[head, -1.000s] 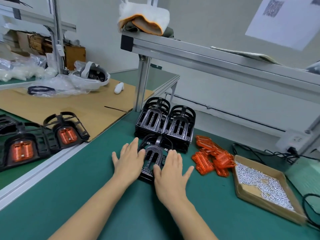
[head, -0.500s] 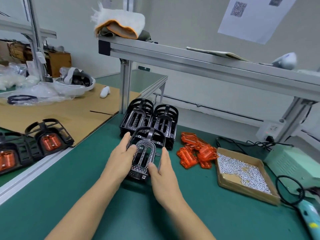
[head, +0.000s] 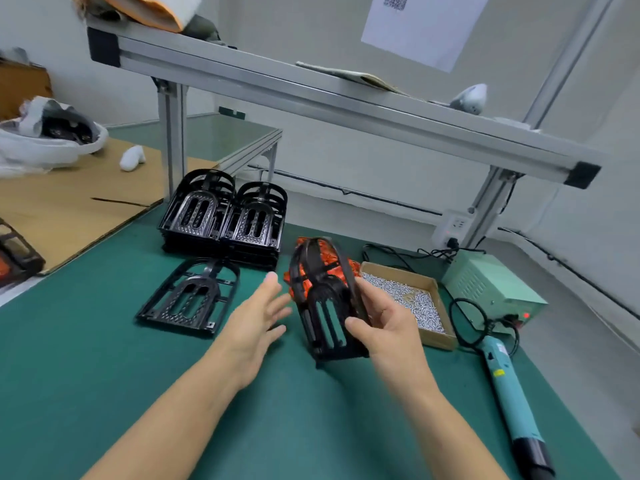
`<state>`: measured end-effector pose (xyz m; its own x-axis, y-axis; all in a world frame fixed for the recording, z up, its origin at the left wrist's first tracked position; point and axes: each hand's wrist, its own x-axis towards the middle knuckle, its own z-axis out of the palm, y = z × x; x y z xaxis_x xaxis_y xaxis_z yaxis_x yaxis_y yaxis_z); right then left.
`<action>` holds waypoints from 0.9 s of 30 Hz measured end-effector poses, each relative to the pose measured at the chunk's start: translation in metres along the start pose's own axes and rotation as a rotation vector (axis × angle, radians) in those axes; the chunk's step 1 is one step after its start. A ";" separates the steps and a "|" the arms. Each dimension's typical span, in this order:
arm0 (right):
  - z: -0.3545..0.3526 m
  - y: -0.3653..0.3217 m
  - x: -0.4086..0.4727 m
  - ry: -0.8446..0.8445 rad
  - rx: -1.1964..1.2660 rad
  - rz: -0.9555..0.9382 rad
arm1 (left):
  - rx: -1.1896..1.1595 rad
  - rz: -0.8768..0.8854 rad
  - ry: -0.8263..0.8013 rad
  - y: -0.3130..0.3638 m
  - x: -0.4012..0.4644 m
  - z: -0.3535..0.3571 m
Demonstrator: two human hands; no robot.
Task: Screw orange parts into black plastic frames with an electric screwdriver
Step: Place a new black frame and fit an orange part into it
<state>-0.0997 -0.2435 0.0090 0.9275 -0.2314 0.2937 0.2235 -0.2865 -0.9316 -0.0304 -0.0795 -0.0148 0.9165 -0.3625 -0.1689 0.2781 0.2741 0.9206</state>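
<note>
The right hand [head: 384,320] pinches a black plastic frame [head: 323,306] by its right edge, thumb in front and fingers behind, holding it tilted up on its near end, which sits at or just above the tabletop [head: 104,375]. The left hand [head: 258,323] is spread and empty just left of that frame, not touching it. A second frame [head: 190,299] lies flat further left, with two stacks of frames [head: 225,216] behind it. No orange part is fitted to either loose frame. The orange parts [head: 332,263] lie in a heap behind the held frame, screws fill the cardboard box [head: 408,299] to the right, and the electric screwdriver [head: 512,389] lies untouched at near right. By my reading, screwing on this pair has not begun.
</note>
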 end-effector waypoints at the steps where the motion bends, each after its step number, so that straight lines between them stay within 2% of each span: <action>1: -0.003 -0.003 -0.004 -0.037 -0.076 -0.074 | -0.090 -0.031 -0.016 0.003 0.003 0.001; 4: -0.005 -0.002 -0.016 -0.120 -0.383 -0.300 | -0.222 -0.074 -0.047 0.013 0.008 -0.002; 7: 0.000 0.008 -0.029 -0.198 -0.654 -0.487 | -0.256 -0.128 0.020 0.017 0.015 -0.008; 10: 0.010 0.015 -0.043 -0.234 -0.860 -0.599 | 0.004 -0.142 0.049 0.007 0.017 -0.011; 14: 0.016 0.026 -0.054 -0.315 -1.019 -0.695 | 0.352 -0.053 0.034 -0.011 0.021 -0.021; 17: 0.012 0.027 -0.050 -0.463 -0.985 -0.648 | 0.488 0.010 -0.016 -0.016 0.023 -0.027; 19: 0.008 0.021 -0.034 -0.459 -0.900 -0.587 | 0.487 0.034 -0.040 -0.019 0.022 -0.027; 22: 0.000 0.018 0.018 -0.225 -0.846 -0.413 | 0.487 0.058 -0.042 -0.022 0.021 -0.025; 24: -0.005 0.023 0.058 -0.084 -0.969 -0.265 | 0.501 0.071 -0.041 -0.025 0.020 -0.022; 27: -0.001 0.037 0.101 -0.025 -1.186 -0.126 | 0.574 0.125 -0.025 -0.028 0.019 -0.016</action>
<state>0.0024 -0.2785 0.0041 0.9272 -0.1257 0.3529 -0.0908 -0.9893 -0.1139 -0.0165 -0.0792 -0.0495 0.9233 -0.3815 -0.0450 -0.0381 -0.2076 0.9775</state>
